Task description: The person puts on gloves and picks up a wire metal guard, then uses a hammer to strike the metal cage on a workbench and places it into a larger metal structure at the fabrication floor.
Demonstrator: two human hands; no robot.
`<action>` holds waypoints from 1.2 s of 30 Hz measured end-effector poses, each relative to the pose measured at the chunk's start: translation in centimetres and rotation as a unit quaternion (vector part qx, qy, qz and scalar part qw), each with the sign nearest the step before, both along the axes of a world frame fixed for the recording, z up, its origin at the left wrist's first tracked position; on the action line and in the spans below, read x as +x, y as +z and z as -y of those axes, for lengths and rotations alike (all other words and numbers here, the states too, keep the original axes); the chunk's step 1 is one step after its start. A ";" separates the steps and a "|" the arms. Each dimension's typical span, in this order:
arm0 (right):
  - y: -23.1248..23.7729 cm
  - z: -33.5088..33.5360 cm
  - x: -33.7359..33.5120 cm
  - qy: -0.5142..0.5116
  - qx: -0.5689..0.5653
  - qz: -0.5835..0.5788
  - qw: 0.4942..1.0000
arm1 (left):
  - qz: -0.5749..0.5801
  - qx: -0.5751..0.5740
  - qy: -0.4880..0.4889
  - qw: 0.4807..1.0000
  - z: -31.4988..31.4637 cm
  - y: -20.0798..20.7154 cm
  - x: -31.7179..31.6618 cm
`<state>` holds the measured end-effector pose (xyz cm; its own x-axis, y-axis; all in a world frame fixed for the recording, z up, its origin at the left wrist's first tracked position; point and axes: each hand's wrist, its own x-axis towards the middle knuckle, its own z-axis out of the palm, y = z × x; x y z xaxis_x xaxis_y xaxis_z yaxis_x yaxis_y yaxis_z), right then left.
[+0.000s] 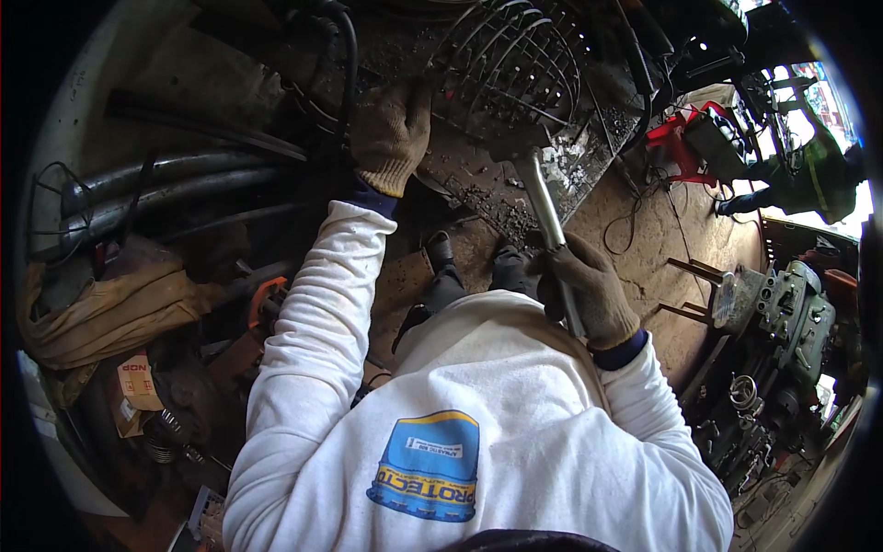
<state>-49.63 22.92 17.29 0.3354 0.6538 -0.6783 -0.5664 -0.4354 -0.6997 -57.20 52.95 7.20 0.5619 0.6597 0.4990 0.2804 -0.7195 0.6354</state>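
Note:
My right hand [593, 285], in a brown knit work glove, is closed round the metal handle of a hammer [546, 198]. The hammer's dark head is over the near part of a dirty metal worktable [492, 189] strewn with dark flakes and scraps. At the table's left edge my left hand [391, 133], gloved the same way, is closed; whatever its fingers grip is hidden by the glove. Just beyond the hammer head lies a rounded cage of bent metal rods [515, 60], its near left side close to my left hand.
Long metal pipes [175, 179] and a tan cloth [110, 313] lie to the left. A green machine with handwheels [791, 313] stands on the right. Farther back are a red plastic object [676, 147] and another person [819, 175]. A cable [633, 225] trails across the floor.

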 end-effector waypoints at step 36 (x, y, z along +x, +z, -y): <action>-1.5 -9.5 -6.7 -0.079 0.007 -0.147 0.986 | -0.078 -0.124 -0.150 0.978 -2.4 0.6 -2.5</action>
